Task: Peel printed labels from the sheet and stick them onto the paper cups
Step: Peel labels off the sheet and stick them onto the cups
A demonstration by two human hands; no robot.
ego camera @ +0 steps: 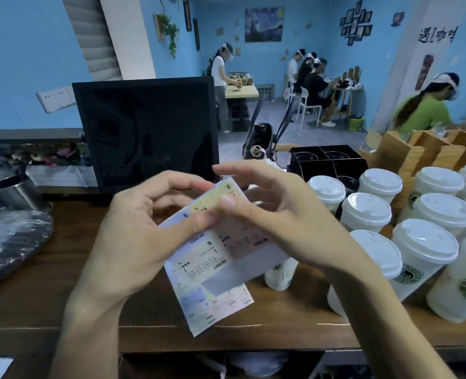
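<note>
White paper, printed in small panels, is hanging above the wooden counter [294, 332]: the label sheet [212, 272], held up between both hands and drooping toward its lower end. The left hand [133, 236] is gripping the sheet near its top, thumb pressed across the front and fingers curled behind. The right hand [270, 214] is working at the yellowish label [215, 199] on the upper edge, thumb and a fingertip pinching its corner while the other fingers are fanning out, apart and relaxed. Whether the corner has lifted free I cannot tell from here.

To my eye the peel is only beginning. It would go best by bending the backing away at that corner, then drawing the label off low and slowly so it does not curl or tear. The paper cups [423, 244] are waiting just to the right, lidded and crowded together, one lying on its side near the sheet.
</note>
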